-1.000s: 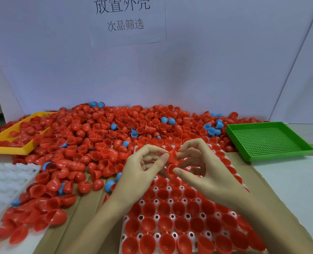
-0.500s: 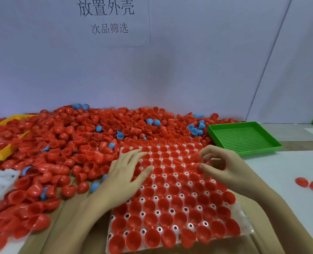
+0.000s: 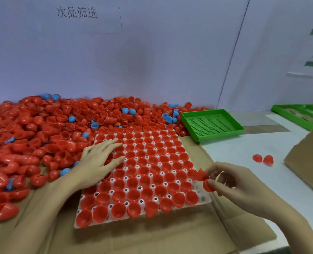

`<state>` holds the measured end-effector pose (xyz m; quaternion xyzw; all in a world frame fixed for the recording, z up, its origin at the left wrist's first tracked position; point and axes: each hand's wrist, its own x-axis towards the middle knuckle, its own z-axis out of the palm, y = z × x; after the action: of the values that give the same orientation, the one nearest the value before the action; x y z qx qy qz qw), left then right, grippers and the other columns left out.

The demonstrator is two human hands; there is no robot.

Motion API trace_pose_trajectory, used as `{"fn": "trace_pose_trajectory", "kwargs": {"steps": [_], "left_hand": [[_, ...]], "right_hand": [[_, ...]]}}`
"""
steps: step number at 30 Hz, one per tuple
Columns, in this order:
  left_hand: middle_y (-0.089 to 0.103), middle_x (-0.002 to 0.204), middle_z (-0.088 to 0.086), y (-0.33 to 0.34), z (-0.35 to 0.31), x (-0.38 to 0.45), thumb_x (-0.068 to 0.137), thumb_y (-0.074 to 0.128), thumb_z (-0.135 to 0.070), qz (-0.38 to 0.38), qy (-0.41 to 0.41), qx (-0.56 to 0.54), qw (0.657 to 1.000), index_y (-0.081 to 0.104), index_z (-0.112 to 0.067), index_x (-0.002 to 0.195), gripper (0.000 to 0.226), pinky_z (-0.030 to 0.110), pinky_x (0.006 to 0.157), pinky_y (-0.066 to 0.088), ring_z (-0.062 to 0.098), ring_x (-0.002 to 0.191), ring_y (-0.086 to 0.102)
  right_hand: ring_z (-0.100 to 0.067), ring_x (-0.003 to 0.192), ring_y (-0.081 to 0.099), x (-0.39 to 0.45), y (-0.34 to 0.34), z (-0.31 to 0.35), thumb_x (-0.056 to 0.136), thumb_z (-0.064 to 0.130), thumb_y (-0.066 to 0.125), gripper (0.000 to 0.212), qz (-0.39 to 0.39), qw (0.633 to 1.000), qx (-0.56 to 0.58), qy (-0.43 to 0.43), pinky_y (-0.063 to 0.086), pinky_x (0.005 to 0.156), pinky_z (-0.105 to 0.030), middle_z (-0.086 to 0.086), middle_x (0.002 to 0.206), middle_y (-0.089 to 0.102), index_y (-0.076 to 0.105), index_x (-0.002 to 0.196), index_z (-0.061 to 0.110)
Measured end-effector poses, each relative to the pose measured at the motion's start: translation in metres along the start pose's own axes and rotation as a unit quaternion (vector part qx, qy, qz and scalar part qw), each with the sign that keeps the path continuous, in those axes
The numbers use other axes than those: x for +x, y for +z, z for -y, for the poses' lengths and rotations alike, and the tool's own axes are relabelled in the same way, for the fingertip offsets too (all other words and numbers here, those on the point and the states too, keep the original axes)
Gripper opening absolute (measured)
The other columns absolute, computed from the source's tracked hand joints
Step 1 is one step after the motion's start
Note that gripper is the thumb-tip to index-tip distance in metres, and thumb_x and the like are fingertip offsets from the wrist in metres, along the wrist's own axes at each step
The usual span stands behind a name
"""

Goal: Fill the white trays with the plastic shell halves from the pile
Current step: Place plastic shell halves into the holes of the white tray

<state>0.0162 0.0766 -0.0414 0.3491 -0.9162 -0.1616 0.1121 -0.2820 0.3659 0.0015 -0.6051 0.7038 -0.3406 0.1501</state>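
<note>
A broad pile of red plastic shell halves (image 3: 42, 136), dotted with a few blue plastic shell halves (image 3: 170, 117), spreads across the left and far side of the counter (image 3: 243, 153) against a pale wall. At the near edge of that heap, a person's left hand (image 3: 98, 162) lies flat on the left part of a white moulded plastic tray (image 3: 204, 198), its grip released, fingers straight and spread over the seated shells. The tray sits in the middle of the scene on a sheet of brown cardboard (image 3: 152, 239); nearly every pocket holds a red half, open side up, though a few pockets along its right edge show bare white. Just off the tray's right near corner, the right hand (image 3: 240, 187) is grasping two red shell halves (image 3: 205, 180), pinched between thumb and fingertips and held just above the counter. Farther back and to the right, a green perforated plastic tray (image 3: 211, 125) rests with its left edge touching the pile. Two loose red shell halves (image 3: 263, 158) lie side by side on the white surface well to the right of the white tray. Beside them, at the right edge, stands a brown cardboard box (image 3: 306, 158), and beyond it a second green tray (image 3: 297, 114) is partly visible. A white paper sign with printed characters (image 3: 76, 12) hangs on the wall above the pile.
</note>
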Motion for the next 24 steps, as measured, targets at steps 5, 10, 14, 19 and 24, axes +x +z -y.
{"fn": "trace_pose_trajectory", "kwargs": {"steps": [5, 10, 14, 19, 24], "left_hand": [[0.019, 0.171, -0.019, 0.0, 0.001, -0.001, 0.092, 0.028, -0.076, -0.004, 0.0, -0.008, 1.0, 0.031, -0.043, 0.16, 0.075, 0.027, 0.121, -0.002, 0.004, 0.158, 0.011], [0.02, 0.17, -0.02, 0.0, 0.0, -0.002, 0.093, 0.028, -0.075, -0.009, 0.0, -0.013, 1.0, 0.031, -0.043, 0.16, 0.074, 0.028, 0.122, -0.001, 0.005, 0.158, 0.012], [0.022, 0.17, -0.019, 0.0, -0.002, -0.002, 0.095, 0.03, -0.073, -0.016, 0.0, -0.013, 1.0, 0.033, -0.042, 0.16, 0.072, 0.033, 0.125, 0.001, 0.005, 0.158, 0.014], [0.021, 0.17, -0.02, 0.0, -0.001, -0.003, 0.094, 0.028, -0.074, -0.016, 0.001, -0.014, 1.0, 0.032, -0.042, 0.16, 0.073, 0.031, 0.124, 0.001, 0.004, 0.157, 0.014], [0.02, 0.17, -0.021, 0.001, -0.001, -0.003, 0.095, 0.026, -0.074, -0.022, 0.001, -0.009, 1.0, 0.031, -0.043, 0.16, 0.072, 0.027, 0.122, 0.0, 0.003, 0.157, 0.013]], "right_hand": [[-0.013, 0.069, 0.063, -0.004, 0.005, 0.005, 0.095, 0.02, 0.075, 0.02, 0.042, 0.999, -0.03, -0.003, 0.047, 0.061, -0.017, 0.01, 0.088, 0.07, 0.071, 0.103, 0.037], [-0.007, 0.063, 0.058, 0.001, 0.008, 0.009, 0.094, 0.021, 0.076, 0.016, 0.02, 0.999, -0.032, -0.013, 0.041, 0.059, -0.011, 0.016, 0.078, 0.067, 0.073, 0.094, 0.036], [-0.005, 0.057, 0.053, 0.007, 0.016, 0.015, 0.09, 0.029, 0.08, 0.008, -0.013, 0.999, -0.022, -0.035, 0.038, 0.056, -0.01, 0.019, 0.069, 0.062, 0.072, 0.089, 0.032], [-0.007, 0.063, 0.051, 0.016, 0.025, 0.021, 0.081, 0.031, 0.088, 0.015, 0.024, 0.998, -0.025, -0.048, 0.038, 0.059, -0.012, 0.013, 0.074, 0.06, 0.075, 0.086, 0.034], [-0.008, 0.065, 0.049, 0.027, 0.021, 0.022, 0.081, 0.037, 0.087, 0.011, 0.074, 0.996, -0.039, -0.039, 0.04, 0.06, -0.017, 0.009, 0.077, 0.062, 0.076, 0.083, 0.038]]}}
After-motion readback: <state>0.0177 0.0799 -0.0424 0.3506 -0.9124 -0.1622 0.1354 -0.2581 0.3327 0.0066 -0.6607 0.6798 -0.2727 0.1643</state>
